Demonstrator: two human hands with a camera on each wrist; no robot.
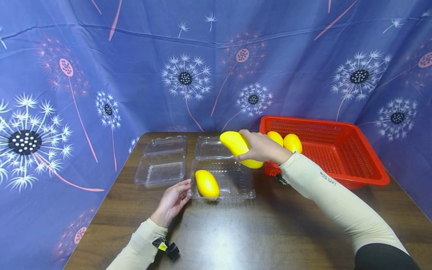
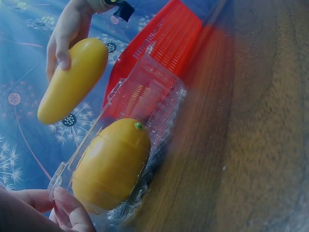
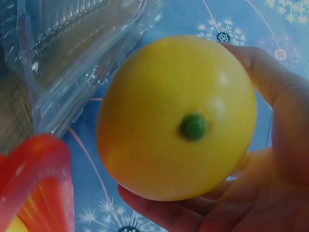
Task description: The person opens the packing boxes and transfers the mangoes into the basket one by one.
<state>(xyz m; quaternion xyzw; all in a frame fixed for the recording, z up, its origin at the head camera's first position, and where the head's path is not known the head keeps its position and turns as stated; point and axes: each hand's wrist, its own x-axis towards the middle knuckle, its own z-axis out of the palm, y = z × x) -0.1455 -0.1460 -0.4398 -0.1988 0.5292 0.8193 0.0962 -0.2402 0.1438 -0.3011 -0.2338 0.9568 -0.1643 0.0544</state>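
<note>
A yellow mango (image 1: 234,143) is held in my right hand (image 1: 261,146), raised over the right part of a clear plastic clamshell container (image 1: 233,183). Its green stem nub shows in the right wrist view, where fingers and thumb wrap the mango (image 3: 169,106). Another mango (image 1: 207,183) lies in the container's left side. My left hand (image 1: 173,200) pinches the container's left rim between thumb and finger, as the left wrist view shows at the clear rim (image 2: 57,181). The container's lid (image 1: 212,147) lies folded back behind it.
A red plastic basket (image 1: 366,153) stands at the right of the wooden table (image 1: 222,232), with two mangoes (image 1: 292,143) visible at its left end. A second open clear container (image 1: 162,167) sits to the left. A blue dandelion-print cloth (image 1: 216,75) hangs behind the table.
</note>
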